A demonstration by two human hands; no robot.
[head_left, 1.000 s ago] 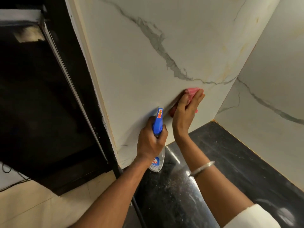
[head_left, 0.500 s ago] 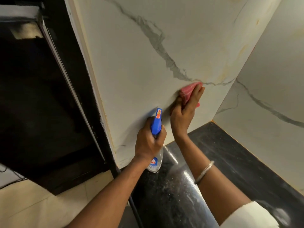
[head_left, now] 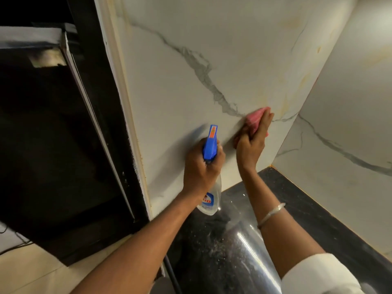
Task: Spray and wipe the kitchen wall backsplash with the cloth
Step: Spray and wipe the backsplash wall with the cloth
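Gripped round its neck by the left hand (head_left: 201,168), the spray bottle (head_left: 210,145) is held close to the marble backsplash (head_left: 191,92) above the counter's (head_left: 307,209) left edge; the pink cloth (head_left: 255,119), pressed under the right hand's (head_left: 251,143) flat fingers, has been slid higher.

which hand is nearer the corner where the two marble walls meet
Right. The right hand presses the pink cloth on the backsplash just left of the corner; the left hand, gripping the blue spray bottle, is further left, beyond the right hand.
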